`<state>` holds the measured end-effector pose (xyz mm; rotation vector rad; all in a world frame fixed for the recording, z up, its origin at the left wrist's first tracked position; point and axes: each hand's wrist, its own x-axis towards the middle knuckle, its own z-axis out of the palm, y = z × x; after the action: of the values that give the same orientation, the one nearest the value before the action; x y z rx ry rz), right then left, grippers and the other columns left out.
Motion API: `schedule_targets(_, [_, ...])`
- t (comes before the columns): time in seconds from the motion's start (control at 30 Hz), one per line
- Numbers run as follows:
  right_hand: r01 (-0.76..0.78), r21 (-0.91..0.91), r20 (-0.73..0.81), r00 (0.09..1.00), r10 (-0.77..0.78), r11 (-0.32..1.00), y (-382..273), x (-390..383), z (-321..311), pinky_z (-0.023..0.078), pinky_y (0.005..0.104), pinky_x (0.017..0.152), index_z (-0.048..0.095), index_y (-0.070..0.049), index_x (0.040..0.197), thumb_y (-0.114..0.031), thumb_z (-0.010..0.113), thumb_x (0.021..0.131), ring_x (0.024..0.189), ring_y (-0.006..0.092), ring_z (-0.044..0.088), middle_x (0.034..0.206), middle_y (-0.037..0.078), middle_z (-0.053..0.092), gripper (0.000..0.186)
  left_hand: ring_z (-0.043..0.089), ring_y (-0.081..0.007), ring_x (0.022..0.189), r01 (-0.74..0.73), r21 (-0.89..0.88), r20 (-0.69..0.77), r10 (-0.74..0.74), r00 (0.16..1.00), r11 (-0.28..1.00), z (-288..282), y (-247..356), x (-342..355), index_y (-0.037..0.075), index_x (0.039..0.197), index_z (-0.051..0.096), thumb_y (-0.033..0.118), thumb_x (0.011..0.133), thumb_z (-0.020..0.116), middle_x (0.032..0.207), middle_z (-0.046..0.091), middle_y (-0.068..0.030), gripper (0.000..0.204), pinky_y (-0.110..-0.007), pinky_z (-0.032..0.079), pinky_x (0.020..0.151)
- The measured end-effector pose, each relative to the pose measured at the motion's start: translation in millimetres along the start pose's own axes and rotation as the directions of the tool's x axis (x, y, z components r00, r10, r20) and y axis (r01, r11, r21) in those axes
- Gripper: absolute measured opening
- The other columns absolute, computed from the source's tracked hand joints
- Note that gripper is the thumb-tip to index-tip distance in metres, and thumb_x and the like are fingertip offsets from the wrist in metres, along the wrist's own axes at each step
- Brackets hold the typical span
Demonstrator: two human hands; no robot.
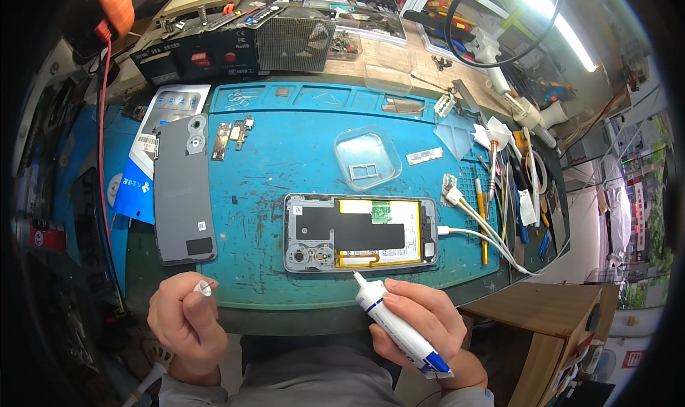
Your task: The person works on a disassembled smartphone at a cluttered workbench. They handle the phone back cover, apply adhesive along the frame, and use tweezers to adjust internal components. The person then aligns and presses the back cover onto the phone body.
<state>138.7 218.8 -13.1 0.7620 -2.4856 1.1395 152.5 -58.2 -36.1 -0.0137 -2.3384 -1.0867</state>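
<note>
An opened phone (pixel 371 232) lies on the blue work mat, its battery and inner parts bare. In my right hand (pixel 428 314) is a white and blue glue tube (pixel 399 325), tilted so that its thin nozzle points at the phone's near edge. Whether the tip touches the phone, I cannot tell. My left hand (pixel 187 321) pinches a small white cap (pixel 203 288) with a fine pin, held off the mat's near edge. Beyond that hand lies a grey phone back cover (pixel 183 193), and a white cable (pixel 467 231) runs into the phone's right end.
Behind the phone sits a clear plastic box (pixel 367 157). Small circuit boards (pixel 232 134) lie near the back cover, beside a blue and white packet (pixel 135 186). Tweezers, pens and a yellow stick (pixel 484 221) crowd the right side. A black device (pixel 200 56) stands at the back.
</note>
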Motion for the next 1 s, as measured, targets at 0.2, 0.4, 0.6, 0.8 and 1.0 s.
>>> schedule_targets(0.2, [-0.002,-0.007,-0.003,1.0,0.002,1.0,1,-1,-2,0.059,0.0289,0.069,0.07,-0.001,0.112,-0.008,0.084,0.072,0.084,0.0236,0.071,0.111,0.016,0.069,0.042,0.041,-0.0063,0.042,-0.017,0.02,-0.028,0.018,0.999,1.0,3,1,1,0.0,0.084,0.06,0.025,0.105,0.046,0.053,0.047,0.0019,0.035,-0.025,0.031,0.045])
schedule_targets(0.4, [-0.017,-0.017,-0.003,1.0,0.017,1.0,2,-3,-5,0.06,0.0294,0.069,0.07,-0.001,0.111,-0.008,0.084,0.072,0.084,0.0235,0.071,0.111,0.016,0.069,0.042,0.04,-0.0057,0.042,-0.019,0.018,-0.048,0.02,0.999,1.0,4,0,1,0.0,0.084,0.06,0.024,0.105,0.046,0.052,0.045,0.0027,0.035,-0.024,0.03,0.044])
schedule_targets(0.6, [-0.022,-0.026,-0.001,1.0,0.022,0.999,4,-4,-8,0.06,0.0298,0.071,0.07,-0.001,0.111,-0.008,0.083,0.072,0.087,0.0235,0.071,0.111,0.016,0.069,0.042,0.038,-0.0048,0.042,-0.016,0.013,-0.05,0.017,0.999,1.0,5,-1,1,-0.001,0.084,0.06,0.024,0.106,0.046,0.05,0.042,0.0037,0.035,-0.023,0.027,0.043])
schedule_targets(0.8, [-0.026,-0.03,-0.01,1.0,0.025,0.999,5,-5,-10,0.061,0.0303,0.072,0.069,-0.001,0.111,-0.008,0.083,0.073,0.088,0.0235,0.071,0.112,0.016,0.068,0.041,0.036,-0.0042,0.042,0.006,0.006,-0.051,-0.006,0.999,1.0,6,1,1,-0.001,0.085,0.06,0.026,0.106,0.046,0.05,0.04,0.0043,0.036,-0.023,0.025,0.043])
schedule_targets(1.0, [-0.036,-0.036,-0.008,0.999,0.036,0.999,6,-7,-13,0.061,0.0307,0.074,0.069,-0.001,0.112,-0.008,0.083,0.073,0.09,0.0246,0.071,0.112,0.016,0.068,0.042,0.035,-0.0033,0.043,0.007,0.004,-0.066,-0.007,0.998,1.0,8,1,1,0.0,0.086,0.059,0.028,0.106,0.046,0.05,0.04,0.0043,0.038,-0.023,0.023,0.044])
